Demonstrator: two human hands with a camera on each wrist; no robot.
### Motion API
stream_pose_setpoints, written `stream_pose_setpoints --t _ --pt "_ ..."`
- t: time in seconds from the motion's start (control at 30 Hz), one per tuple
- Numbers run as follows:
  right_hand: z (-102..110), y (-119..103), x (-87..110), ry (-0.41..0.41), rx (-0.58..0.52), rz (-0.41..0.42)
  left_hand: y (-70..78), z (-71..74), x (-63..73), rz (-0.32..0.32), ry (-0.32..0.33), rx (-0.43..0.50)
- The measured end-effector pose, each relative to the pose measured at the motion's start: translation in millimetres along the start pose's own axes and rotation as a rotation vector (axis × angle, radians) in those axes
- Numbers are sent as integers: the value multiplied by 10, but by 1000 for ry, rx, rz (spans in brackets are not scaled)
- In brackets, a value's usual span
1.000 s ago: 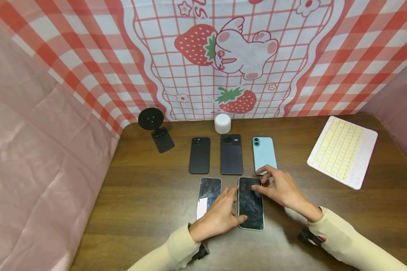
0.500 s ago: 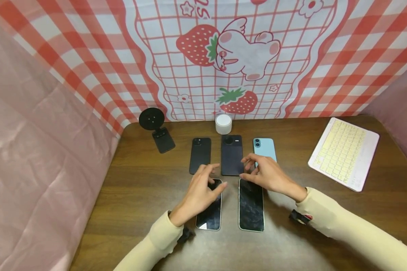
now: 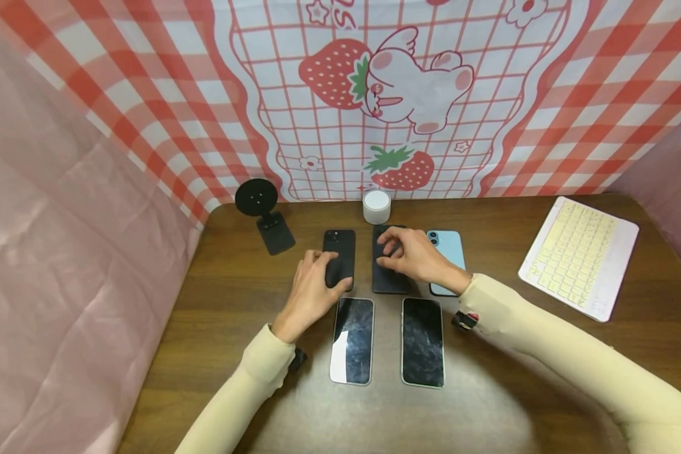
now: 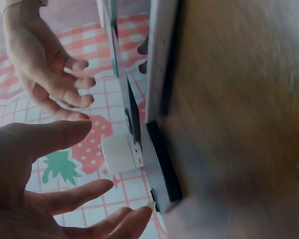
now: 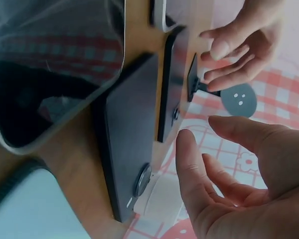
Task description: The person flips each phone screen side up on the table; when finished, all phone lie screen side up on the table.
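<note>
My left hand (image 3: 308, 287) is over the black phone (image 3: 342, 263), which lies back up on the wooden table. Its thumb and fingers are spread apart; in the left wrist view they hold nothing. Above the wider dark phone (image 5: 129, 124) in the middle, my right hand (image 3: 417, 255) hovers with loosely bent fingers and a gap between thumb and forefinger. Part of that phone is hidden by the hand in the head view. A light blue phone (image 3: 449, 244) lies beside it, partly behind the right wrist. Two phones lie screen up in front, the left one (image 3: 354, 340) and the right one (image 3: 422, 343).
Behind the phones stands a white cylinder (image 3: 377, 208), close to the checked cloth backdrop (image 3: 340, 145). A black stand with a round head (image 3: 256, 197) is at the back left. To the right lies a white keyboard (image 3: 579, 258) with yellowish keys.
Both hands have left the front-right phone. The left hand has moved left and back to the black phone; the right hand has moved left and back over the dark middle phone.
</note>
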State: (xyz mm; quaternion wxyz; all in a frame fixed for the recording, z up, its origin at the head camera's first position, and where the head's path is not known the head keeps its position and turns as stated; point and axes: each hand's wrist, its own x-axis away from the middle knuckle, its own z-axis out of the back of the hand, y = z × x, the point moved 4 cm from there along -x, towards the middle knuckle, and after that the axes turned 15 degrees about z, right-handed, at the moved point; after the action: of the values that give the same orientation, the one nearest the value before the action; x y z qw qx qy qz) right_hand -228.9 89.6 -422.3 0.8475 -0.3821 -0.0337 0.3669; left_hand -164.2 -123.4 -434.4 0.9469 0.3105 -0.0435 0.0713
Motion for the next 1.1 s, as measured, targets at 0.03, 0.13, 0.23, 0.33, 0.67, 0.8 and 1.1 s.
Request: stream_pose_setpoints --t 0.03,0.13,0.23,0.33,0.67,0.8,1.1 --pt "-8 16 -47 2 3 5 -3 -11 -15 6 -7 -21" --pt "-33 71 -183 6 10 8 -7 -54 -61 11 -25 -89" --pt "-67 120 -298 1 18 -1 -3 -98 -95 15 -46 -151" --pt "-118 154 -387 -8 1 -21 -6 -132 -125 22 -55 -188" --pt "-302 146 -637 -64 14 -88 36 -162 -179 35 -82 -281" --pt "-370 194 -725 -88 44 -113 67 -182 -188 40 -93 -316" --pt "-462 258 -828 -111 41 -181 86 -216 -191 29 -84 -345"
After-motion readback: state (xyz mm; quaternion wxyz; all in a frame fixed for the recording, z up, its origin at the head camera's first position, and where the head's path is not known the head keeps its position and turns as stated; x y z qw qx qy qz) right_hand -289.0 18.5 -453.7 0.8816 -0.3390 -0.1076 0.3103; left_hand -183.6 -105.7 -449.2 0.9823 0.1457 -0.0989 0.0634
